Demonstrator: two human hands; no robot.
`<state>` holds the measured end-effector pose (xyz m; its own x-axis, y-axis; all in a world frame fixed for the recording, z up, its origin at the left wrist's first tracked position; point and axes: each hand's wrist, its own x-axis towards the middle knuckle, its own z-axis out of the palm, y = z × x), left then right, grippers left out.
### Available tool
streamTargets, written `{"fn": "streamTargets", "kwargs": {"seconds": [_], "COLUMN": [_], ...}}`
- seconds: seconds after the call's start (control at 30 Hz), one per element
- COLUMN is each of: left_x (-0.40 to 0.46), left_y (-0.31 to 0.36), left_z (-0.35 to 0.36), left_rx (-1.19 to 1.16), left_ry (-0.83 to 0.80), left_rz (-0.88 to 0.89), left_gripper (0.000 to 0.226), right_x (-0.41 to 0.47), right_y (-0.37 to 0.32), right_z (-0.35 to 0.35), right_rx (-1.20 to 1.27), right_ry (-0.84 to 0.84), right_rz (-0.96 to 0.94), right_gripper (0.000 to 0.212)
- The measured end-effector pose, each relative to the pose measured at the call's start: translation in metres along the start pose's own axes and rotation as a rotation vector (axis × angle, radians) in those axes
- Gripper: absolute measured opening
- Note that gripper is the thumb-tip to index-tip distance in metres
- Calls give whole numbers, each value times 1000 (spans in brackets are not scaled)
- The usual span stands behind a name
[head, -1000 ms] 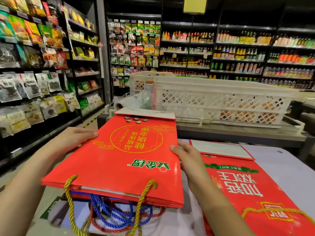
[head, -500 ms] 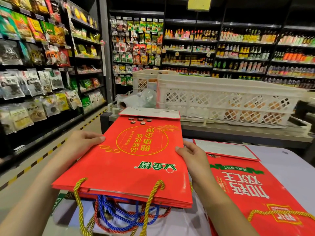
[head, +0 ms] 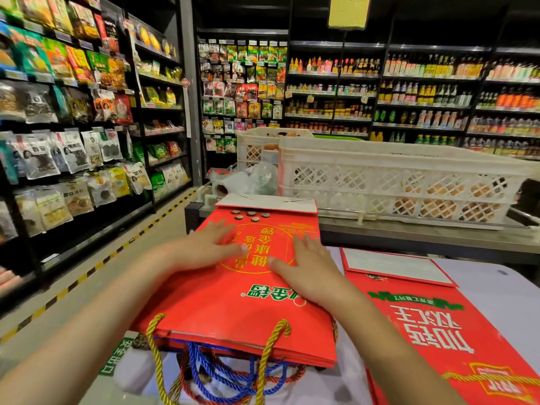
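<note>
A stack of flat red paper gift bags (head: 233, 305) with yellow, blue and red rope handles lies on a white table (head: 496, 290). My left hand (head: 210, 247) rests flat on the top bag, fingers straight, over its yellow round print. My right hand (head: 304, 267) lies flat beside it on the same bag, fingers spread. The rope handles hang off the near edge of the stack.
Another flat red bag (head: 438, 331) with white lettering lies to the right on the table. White lattice crates (head: 394, 182) holding round produce stand on a metal counter behind. Shelves of packaged snacks (head: 73, 135) line the left aisle, bottles fill the back shelves (head: 423, 95).
Both hands have left the side edges of the bag stack and moved onto its top face, now lying flat. The stack sits lower, on the table.
</note>
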<state>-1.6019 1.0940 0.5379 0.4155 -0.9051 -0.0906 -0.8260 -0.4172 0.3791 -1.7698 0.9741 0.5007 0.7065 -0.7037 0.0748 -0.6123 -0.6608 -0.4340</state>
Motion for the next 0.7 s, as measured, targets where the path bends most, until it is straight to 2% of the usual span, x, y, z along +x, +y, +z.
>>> {"fn": "streamTargets", "kwargs": {"seconds": [0.1, 0.17, 0.3, 0.57, 0.6, 0.7], "left_x": [5, 7, 13, 15, 14, 10], "left_y": [-6, -14, -20, -19, -17, -11], "left_z": [21, 28, 37, 38, 35, 25], "left_rx": [142, 127, 134, 163, 164, 164], "left_ry": [-84, -104, -141, -124, -119, -51], "left_rz": [-38, -29, -30, -40, -44, -47], "left_gripper": [140, 159, 150, 155, 149, 100], "right_x": [-1, 0, 3, 2, 2, 5], "right_y": [-6, -5, -2, 1, 1, 3], "right_z": [9, 15, 25, 26, 25, 22], "right_rx": [-178, -201, -203, -149, -133, -27], "right_ry": [-33, -94, -131, -119, -100, 14], "right_rz": [6, 19, 34, 31, 26, -18], "right_gripper": [83, 81, 80, 80, 80, 70]}}
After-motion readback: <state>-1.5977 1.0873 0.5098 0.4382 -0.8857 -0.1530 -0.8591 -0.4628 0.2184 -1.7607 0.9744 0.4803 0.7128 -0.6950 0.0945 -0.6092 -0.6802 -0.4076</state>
